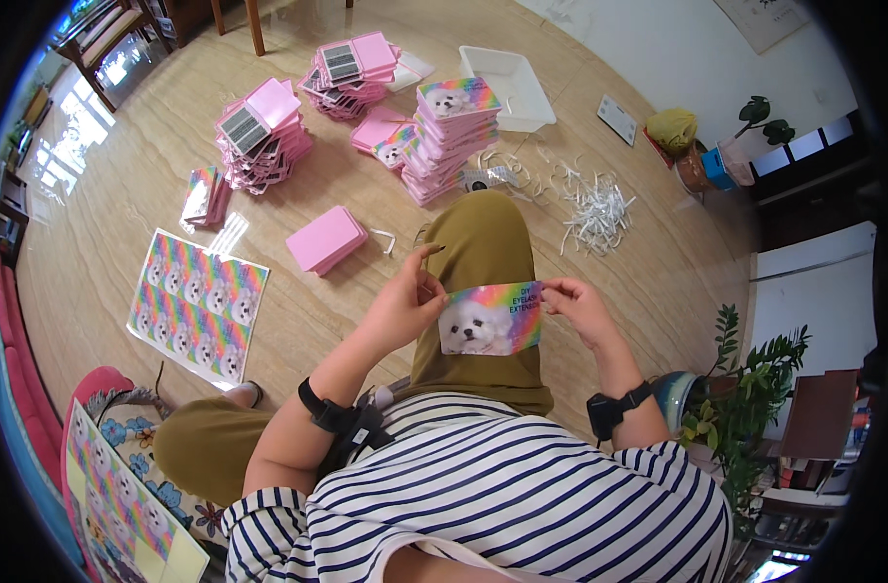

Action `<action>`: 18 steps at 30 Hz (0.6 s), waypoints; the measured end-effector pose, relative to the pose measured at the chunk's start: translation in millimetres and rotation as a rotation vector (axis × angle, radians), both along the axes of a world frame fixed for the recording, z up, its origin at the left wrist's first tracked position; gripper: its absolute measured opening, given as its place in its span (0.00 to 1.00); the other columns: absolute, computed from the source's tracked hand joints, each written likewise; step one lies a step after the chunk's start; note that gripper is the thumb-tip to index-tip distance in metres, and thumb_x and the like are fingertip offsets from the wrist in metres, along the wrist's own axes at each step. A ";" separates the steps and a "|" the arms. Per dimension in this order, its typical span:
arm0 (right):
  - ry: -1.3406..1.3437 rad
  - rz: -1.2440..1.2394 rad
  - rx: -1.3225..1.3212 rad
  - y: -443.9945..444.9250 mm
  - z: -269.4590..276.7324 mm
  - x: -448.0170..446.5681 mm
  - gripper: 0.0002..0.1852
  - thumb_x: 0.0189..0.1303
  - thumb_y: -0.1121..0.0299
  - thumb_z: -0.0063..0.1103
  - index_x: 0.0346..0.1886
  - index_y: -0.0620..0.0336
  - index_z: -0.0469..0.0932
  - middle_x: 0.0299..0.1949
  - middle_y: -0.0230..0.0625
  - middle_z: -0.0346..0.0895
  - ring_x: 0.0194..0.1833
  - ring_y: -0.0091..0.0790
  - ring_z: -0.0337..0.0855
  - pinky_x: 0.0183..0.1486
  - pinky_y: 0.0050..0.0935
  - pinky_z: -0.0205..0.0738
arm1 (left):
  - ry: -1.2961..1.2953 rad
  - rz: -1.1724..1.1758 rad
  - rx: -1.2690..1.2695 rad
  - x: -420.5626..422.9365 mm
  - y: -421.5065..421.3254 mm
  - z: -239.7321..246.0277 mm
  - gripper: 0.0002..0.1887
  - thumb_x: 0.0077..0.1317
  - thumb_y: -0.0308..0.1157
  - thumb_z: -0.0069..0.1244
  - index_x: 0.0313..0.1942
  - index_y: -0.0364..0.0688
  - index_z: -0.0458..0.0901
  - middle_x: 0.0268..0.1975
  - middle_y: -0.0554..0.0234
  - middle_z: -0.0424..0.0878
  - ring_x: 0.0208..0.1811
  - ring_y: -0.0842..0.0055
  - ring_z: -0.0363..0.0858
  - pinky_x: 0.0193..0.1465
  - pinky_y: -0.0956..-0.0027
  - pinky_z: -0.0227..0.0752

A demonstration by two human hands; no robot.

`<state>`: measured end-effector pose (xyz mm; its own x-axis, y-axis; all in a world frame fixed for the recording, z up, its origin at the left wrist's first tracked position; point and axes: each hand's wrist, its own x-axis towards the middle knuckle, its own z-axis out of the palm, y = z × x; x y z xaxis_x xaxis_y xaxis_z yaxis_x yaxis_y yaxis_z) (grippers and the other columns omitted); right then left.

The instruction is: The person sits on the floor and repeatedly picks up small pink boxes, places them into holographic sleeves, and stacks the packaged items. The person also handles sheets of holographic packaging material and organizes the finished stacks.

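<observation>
A rainbow sticker with a white fluffy dog and printed lettering [490,319] is stretched flat between my hands, above my thigh. My left hand [407,300] pinches its upper left corner between thumb and a finger. At its upper right corner, my right hand [576,307] grips the edge with its fingertips. Beyond my left hand, a short stack of pink boxes or cases [327,239] rests on the floor beside a curled white strip. A taller stack of pink cases, topped by one bearing the dog picture [458,98], stands past my knee.
Two piles of pink cases [265,131] [349,73] stand farther off. A sticker sheet [199,306] lies at left, another partly used sheet [126,503] nearer me. White paper strips [600,215] and a white plastic bin [513,87] are at right, with potted plants [750,393] beyond my right arm.
</observation>
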<state>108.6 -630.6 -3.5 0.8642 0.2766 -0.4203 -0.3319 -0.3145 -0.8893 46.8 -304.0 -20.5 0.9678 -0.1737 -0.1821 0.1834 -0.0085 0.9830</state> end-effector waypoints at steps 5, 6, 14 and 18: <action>-0.171 -0.139 0.067 6.6 0.9 -30.0 0.07 0.63 0.79 0.68 0.44 0.64 0.83 0.45 0.34 0.86 0.45 0.24 0.84 0.53 0.26 0.78 | -0.167 0.014 0.120 -14.5 -4.7 32.3 0.35 0.68 0.19 0.52 0.73 0.44 0.58 0.36 0.66 0.80 0.35 0.85 0.77 0.39 0.78 0.72; -0.218 -0.146 0.086 7.7 3.0 -32.1 0.07 0.64 0.79 0.67 0.44 0.64 0.83 0.46 0.35 0.86 0.46 0.24 0.84 0.53 0.26 0.78 | -0.199 0.023 0.147 -16.5 -4.8 39.0 0.35 0.67 0.18 0.52 0.73 0.45 0.58 0.35 0.66 0.80 0.35 0.85 0.78 0.38 0.78 0.72; -0.412 -0.043 0.375 24.6 61.9 -31.9 0.11 0.68 0.82 0.59 0.51 0.58 0.74 0.57 0.44 0.81 0.52 0.26 0.82 0.56 0.30 0.79 | -0.246 0.059 -0.144 -15.2 11.3 58.5 0.35 0.68 0.18 0.52 0.73 0.40 0.57 0.37 0.65 0.81 0.35 0.84 0.79 0.37 0.77 0.74; -0.450 0.107 0.058 54.5 103.9 -14.1 0.16 0.69 0.81 0.56 0.57 0.55 0.73 0.49 0.41 0.84 0.42 0.25 0.84 0.45 0.27 0.79 | -0.199 0.224 -0.295 6.6 38.0 35.6 0.35 0.70 0.20 0.52 0.74 0.40 0.54 0.43 0.62 0.83 0.39 0.81 0.83 0.37 0.78 0.77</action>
